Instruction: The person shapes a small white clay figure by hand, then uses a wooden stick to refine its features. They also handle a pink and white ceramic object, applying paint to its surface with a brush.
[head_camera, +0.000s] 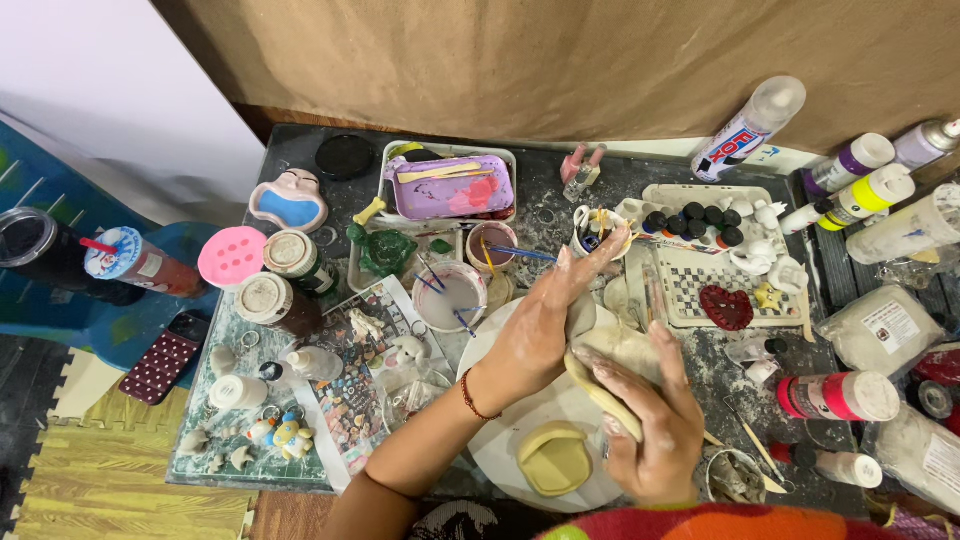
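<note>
Both my hands on one flat beige clay slab (610, 365) over round white board (500, 440): right fingers (640, 420) curled under edge, left fingers (545, 320) pressed flat on top. One square clay pad (555, 458) beside. Slab's middle hidden.

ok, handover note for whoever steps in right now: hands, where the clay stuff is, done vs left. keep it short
Left hand: flat against the top of the pale clay slab, fingers stretched toward the cup of brushes.
Right hand: cupped under the slab's lower edge, holding it up off the white round board.
A squarish tan clay piece lies on the board near the person.
A bowl of cloudy water stands just left of the hands.
Done: slab is flattened and lifted.
Left: slab is still in hand and bears no paint or detail that I can see.
</note>
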